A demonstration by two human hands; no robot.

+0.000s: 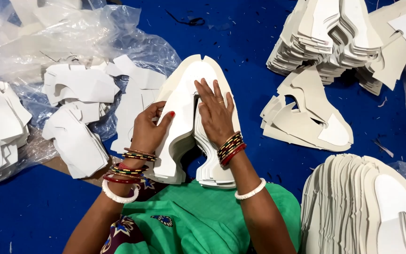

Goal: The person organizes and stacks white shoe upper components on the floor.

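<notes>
A thick stack of cream, U-shaped cut-out pieces (184, 89) rests on the blue surface in front of my lap. My left hand (149, 127) grips the stack's left side, fingers curled around its edge. My right hand (217, 113) lies flat on top of the stack's right half, fingers spread and pressing down. Both wrists carry several bangles.
Loose white cut pieces (81, 89) lie on clear plastic sheeting (71, 37) to the left. More cream stacks sit at top right (325, 37), right of centre (306, 113) and bottom right (353, 202). The blue surface (240, 37) shows between them. Green cloth (189, 216) covers my lap.
</notes>
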